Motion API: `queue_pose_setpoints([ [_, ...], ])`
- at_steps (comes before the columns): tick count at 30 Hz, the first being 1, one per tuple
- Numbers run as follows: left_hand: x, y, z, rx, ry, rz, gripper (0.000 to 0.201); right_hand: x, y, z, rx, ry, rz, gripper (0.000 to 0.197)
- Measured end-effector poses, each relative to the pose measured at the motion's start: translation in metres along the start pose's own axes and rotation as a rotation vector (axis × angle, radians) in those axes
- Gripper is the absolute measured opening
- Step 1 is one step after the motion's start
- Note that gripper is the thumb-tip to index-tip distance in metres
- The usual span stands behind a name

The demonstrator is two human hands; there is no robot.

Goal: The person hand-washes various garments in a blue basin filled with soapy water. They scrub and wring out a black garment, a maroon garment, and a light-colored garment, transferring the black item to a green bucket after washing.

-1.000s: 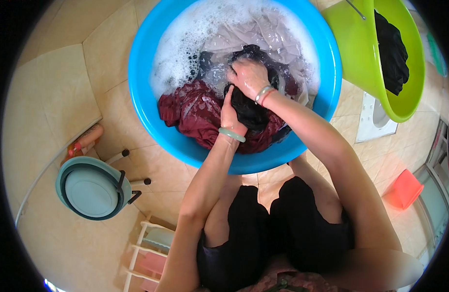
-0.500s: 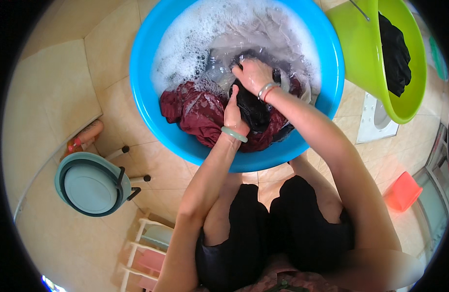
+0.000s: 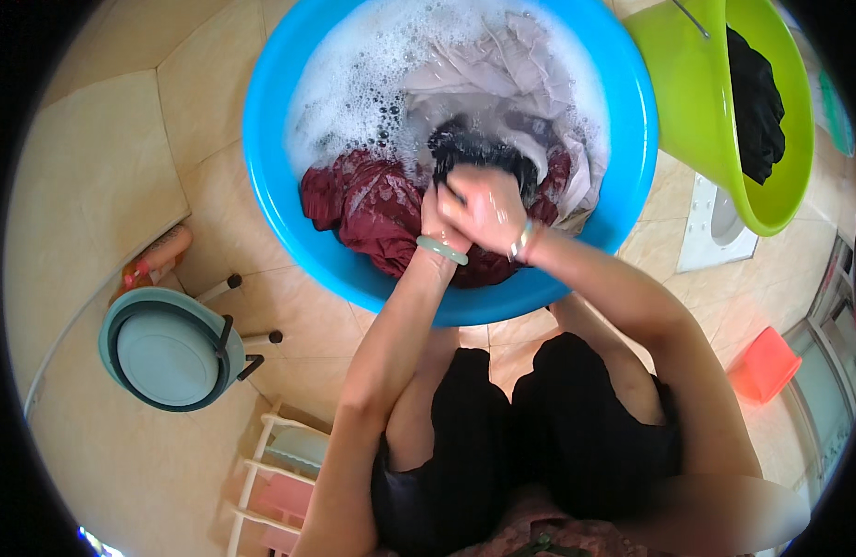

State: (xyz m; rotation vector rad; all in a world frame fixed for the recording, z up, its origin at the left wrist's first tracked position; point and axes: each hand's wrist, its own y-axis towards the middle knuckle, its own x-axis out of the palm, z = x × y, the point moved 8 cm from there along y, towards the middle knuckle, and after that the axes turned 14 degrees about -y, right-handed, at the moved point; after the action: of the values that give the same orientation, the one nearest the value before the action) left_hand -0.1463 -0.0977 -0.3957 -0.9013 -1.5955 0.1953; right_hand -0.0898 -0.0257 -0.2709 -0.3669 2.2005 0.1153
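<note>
A round blue basin (image 3: 263, 186) holds foamy water and wet clothes. My left hand (image 3: 439, 221), with a pale green bangle at its wrist, is closed on a wet black garment (image 3: 484, 153). Over and against it, my right hand (image 3: 488, 206) grips the same garment, its fingers curled. The two hands touch near the basin's near side. A dark red garment (image 3: 372, 209) lies bunched to their left, and a pale grey garment (image 3: 502, 70) spreads through the suds beyond them.
A lime green bucket (image 3: 674, 88) with black cloth (image 3: 755, 107) over its inside tilts at the right. A grey-green stool-like basin (image 3: 168, 362) stands at the left. Near it is a white rack (image 3: 252, 473). A coral container (image 3: 767, 364) sits at the right.
My right hand has come down toward me and now meets my left hand. The black garment has been drawn and bunched nearer; more of the pale garment shows above the water.
</note>
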Motion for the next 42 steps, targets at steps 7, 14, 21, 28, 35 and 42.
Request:
queue_pose_setpoints([
  [7, 0.046, 0.003, -0.024, 0.04, 0.112, 0.34, 0.053, 0.026, 0.065, 0.084, 0.192, -0.308, -0.081, 0.035],
  [14, 0.048, 0.001, -0.013, -0.042, 0.009, -0.179, 0.051, -0.022, -0.024, -0.029, -0.218, 0.065, -0.06, 0.028],
  [21, 0.007, -0.001, -0.003, 0.068, 0.109, 0.136, 0.044, 0.001, 0.002, 0.009, 0.014, -0.029, -0.011, 0.026],
  [28, 0.039, 0.002, -0.021, 0.059, 0.111, 0.378, 0.047, 0.029, 0.063, 0.089, 0.217, -0.346, -0.111, 0.036],
  [35, 0.019, -0.002, -0.01, -0.024, 0.01, -0.154, 0.046, -0.015, -0.02, -0.019, -0.144, 0.015, -0.019, 0.028],
  [42, 0.029, -0.007, -0.01, -0.065, -0.023, -0.394, 0.042, -0.003, 0.0, -0.004, -0.041, -0.011, 0.03, 0.03],
])
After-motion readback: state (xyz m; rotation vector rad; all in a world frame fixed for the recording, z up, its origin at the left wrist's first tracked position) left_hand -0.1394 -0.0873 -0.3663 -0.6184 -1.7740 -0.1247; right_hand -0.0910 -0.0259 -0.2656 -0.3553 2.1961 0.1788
